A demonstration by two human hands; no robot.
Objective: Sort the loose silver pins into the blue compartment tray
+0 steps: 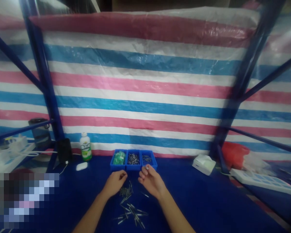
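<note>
The right hand (151,181) pinched a small metal pin (147,168) between its fingers, just in front of the blue tray (133,167). The left hand (115,182), fingers curled together, hovered over loose pins (131,210) scattered on the blue surface (196,200)

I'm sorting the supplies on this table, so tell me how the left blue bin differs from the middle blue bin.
The left blue bin holds green pieces, while the middle blue bin holds dark, thin metal parts. The left blue bin sits at the end of the row, near the green-labelled bottle; the middle blue bin has a bin on each side. Both look alike in colour, shape and size, and stand side by side on the blue table against the striped tarp.
</note>
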